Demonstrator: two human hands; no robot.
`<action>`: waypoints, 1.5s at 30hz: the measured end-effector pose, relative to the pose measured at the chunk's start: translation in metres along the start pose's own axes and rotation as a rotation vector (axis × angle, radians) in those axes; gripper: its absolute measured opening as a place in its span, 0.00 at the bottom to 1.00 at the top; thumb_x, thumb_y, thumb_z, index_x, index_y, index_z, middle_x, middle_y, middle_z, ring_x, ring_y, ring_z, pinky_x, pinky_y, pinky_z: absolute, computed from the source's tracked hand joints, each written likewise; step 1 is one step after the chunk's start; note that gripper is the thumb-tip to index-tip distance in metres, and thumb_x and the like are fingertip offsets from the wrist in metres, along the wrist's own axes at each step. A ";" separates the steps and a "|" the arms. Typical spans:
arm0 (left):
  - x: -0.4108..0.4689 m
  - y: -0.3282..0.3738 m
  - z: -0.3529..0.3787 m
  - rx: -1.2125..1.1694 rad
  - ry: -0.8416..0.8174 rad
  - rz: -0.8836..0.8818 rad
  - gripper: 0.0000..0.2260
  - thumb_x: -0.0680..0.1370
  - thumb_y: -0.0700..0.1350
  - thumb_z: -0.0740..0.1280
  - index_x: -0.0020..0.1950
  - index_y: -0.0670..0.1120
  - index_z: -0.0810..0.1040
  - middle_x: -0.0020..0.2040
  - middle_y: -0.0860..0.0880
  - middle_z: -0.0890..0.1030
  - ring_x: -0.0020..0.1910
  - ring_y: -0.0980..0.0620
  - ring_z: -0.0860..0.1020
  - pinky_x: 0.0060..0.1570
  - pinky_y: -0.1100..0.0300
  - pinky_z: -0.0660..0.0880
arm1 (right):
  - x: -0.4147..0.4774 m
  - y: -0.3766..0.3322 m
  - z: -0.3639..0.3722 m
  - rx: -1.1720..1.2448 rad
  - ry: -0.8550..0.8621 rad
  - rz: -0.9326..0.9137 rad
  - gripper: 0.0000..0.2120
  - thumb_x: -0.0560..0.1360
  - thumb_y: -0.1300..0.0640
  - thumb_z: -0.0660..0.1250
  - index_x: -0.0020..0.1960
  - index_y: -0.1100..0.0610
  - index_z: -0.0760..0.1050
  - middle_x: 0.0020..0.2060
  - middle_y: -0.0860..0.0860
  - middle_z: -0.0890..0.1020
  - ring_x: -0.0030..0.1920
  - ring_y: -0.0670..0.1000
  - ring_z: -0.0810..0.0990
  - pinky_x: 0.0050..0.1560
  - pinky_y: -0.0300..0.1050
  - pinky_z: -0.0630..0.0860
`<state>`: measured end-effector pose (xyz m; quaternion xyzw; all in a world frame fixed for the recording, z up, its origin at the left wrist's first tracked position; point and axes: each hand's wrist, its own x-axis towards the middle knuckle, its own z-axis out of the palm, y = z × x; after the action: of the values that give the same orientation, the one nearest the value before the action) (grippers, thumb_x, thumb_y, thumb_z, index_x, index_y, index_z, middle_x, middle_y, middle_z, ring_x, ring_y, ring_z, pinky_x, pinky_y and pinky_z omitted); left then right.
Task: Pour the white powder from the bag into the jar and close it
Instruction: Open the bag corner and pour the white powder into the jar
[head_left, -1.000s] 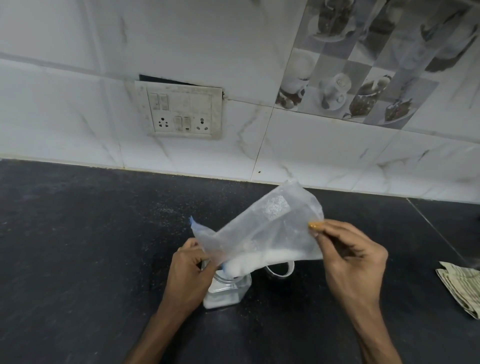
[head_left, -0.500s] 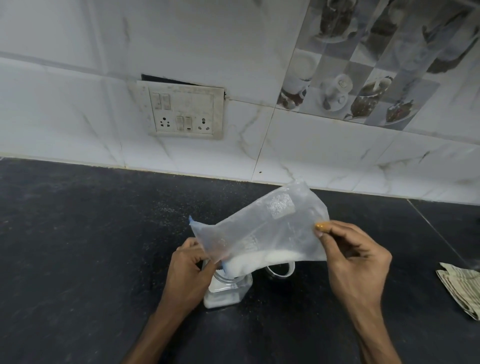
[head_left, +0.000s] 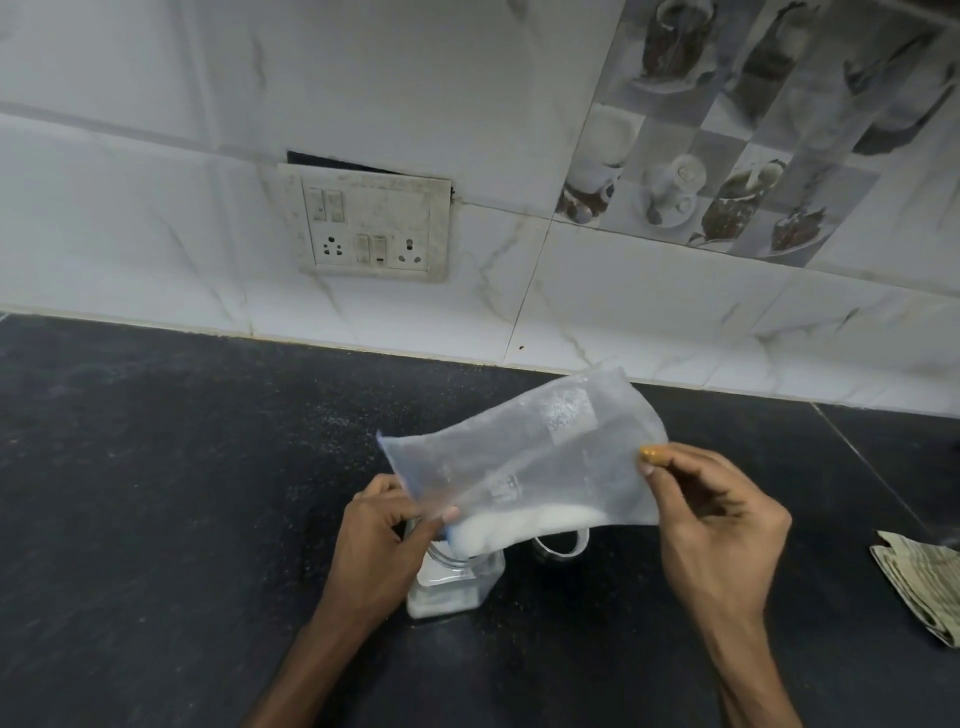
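pouring under way, lid not yet on

the bag (head_left: 524, 457) lies tilted over the jar (head_left: 451, 584), its low mouth end at the jar's opening and its far end raised toward the right. the left hand (head_left: 382, 540) pinches the mouth end of the bag just above the jar; whether it also steadies the jar cannot be told. the right hand (head_left: 711, 525) pinches the raised end between thumb and fingertips, the other fingers loosely curled. the powder (head_left: 524, 525) sits heaped along the bag's lower fold, close to the mouth, and a shallow layer shows in the jar's base. the jar stands on the counter (head_left: 156, 493), with a clear ring, likely the lid (head_left: 563, 543), just behind it.

the step in hand looks like the pour itself, with much powder left in the bag. the next move calls for lifting the right end higher so the heap slides down, keeping the mouth over the opening to avoid spills.
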<state>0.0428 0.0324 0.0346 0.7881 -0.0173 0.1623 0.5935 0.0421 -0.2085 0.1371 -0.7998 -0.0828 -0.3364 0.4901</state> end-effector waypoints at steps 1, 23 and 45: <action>0.000 0.001 -0.001 0.000 -0.003 0.008 0.07 0.68 0.56 0.73 0.42 0.54 0.86 0.44 0.67 0.83 0.49 0.58 0.80 0.46 0.55 0.80 | -0.001 0.000 0.000 -0.021 -0.033 -0.026 0.11 0.69 0.72 0.74 0.46 0.58 0.84 0.43 0.49 0.86 0.45 0.45 0.85 0.48 0.36 0.81; 0.000 -0.002 -0.002 0.010 0.001 -0.019 0.06 0.68 0.57 0.74 0.40 0.57 0.86 0.41 0.57 0.84 0.49 0.55 0.81 0.45 0.54 0.79 | -0.003 0.002 -0.012 -0.002 -0.107 0.128 0.27 0.66 0.69 0.77 0.62 0.53 0.77 0.44 0.47 0.86 0.46 0.42 0.85 0.48 0.32 0.80; -0.002 -0.010 0.003 -0.022 0.015 -0.077 0.04 0.70 0.46 0.78 0.39 0.54 0.85 0.45 0.59 0.83 0.46 0.52 0.83 0.43 0.47 0.81 | -0.013 0.004 -0.005 0.060 0.056 0.120 0.20 0.68 0.68 0.77 0.50 0.49 0.75 0.39 0.40 0.85 0.39 0.41 0.83 0.46 0.29 0.77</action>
<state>0.0440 0.0328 0.0238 0.7805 0.0156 0.1452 0.6079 0.0321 -0.2120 0.1276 -0.7787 -0.0312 -0.3260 0.5351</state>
